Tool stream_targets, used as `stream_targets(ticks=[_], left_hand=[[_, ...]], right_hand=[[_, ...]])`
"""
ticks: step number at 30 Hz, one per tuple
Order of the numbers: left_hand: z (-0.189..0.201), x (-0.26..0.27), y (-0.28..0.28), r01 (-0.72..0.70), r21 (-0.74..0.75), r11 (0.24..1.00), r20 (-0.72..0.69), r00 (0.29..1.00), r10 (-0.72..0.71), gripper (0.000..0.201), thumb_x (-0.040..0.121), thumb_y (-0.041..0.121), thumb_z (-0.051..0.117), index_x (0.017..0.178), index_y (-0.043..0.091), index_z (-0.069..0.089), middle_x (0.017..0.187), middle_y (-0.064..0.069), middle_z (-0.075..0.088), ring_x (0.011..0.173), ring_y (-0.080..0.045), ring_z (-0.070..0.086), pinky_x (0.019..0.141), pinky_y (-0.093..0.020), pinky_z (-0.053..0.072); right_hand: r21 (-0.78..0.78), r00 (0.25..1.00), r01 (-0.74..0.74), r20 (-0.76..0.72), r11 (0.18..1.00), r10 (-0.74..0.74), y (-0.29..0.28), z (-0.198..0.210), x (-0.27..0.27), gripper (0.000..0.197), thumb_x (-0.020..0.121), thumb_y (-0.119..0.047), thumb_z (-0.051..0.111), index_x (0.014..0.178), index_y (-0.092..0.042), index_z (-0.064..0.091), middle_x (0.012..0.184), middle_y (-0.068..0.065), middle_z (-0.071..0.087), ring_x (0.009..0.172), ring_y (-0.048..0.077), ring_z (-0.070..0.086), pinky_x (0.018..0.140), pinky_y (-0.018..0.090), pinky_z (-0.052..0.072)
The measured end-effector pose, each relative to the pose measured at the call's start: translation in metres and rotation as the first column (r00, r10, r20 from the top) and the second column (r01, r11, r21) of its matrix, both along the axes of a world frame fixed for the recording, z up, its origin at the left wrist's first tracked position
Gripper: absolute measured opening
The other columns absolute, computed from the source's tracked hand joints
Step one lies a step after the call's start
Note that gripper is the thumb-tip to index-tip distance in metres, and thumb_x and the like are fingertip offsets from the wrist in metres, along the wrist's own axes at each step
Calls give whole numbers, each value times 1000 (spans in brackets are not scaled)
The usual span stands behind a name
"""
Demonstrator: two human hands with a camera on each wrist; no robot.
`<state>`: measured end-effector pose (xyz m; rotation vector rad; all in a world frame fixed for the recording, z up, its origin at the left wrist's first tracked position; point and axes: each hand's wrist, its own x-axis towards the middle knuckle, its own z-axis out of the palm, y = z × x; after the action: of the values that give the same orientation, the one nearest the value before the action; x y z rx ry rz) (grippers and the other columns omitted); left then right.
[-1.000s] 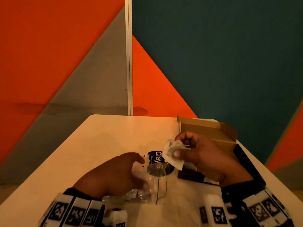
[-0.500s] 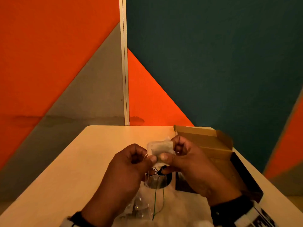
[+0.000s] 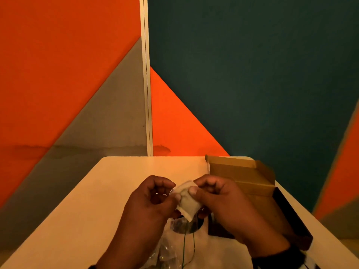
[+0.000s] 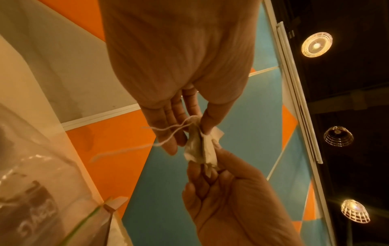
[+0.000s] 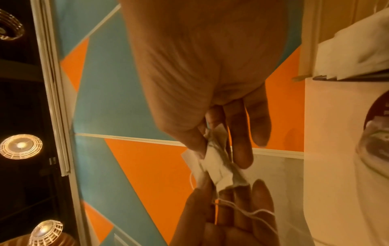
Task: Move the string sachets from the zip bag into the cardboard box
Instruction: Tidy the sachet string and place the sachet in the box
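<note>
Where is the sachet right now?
In the head view the sachet is held above the table, pinched between the left hand and right hand, above the zip bag.

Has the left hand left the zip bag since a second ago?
Yes. The left hand rose off the zip bag and now pinches the sachet above it.
</note>
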<state>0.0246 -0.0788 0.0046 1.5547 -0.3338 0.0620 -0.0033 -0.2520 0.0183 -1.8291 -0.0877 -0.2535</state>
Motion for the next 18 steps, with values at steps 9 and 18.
stream_targets(ticks=[9, 18], left_hand=[[3, 6, -2, 22, -145, 989, -121, 992, -40, 11, 75, 8, 76, 86, 5, 73, 79, -14, 75, 66, -23, 73, 56, -31, 58], [5, 2, 2, 15, -44, 999, -41, 999, -17, 22, 86, 3, 71, 87, 21, 82, 88, -3, 79, 82, -20, 75, 74, -40, 61]], right_hand=[[110, 999, 24, -47, 994, -18, 3, 4, -1, 12, 88, -22, 74, 83, -17, 64, 86, 9, 77, 85, 34, 74, 80, 53, 60], [111, 995, 100, 17, 989, -103, 4, 7, -1, 14, 86, -11, 76, 87, -23, 69, 87, 2, 78, 84, 20, 73, 84, 46, 57]])
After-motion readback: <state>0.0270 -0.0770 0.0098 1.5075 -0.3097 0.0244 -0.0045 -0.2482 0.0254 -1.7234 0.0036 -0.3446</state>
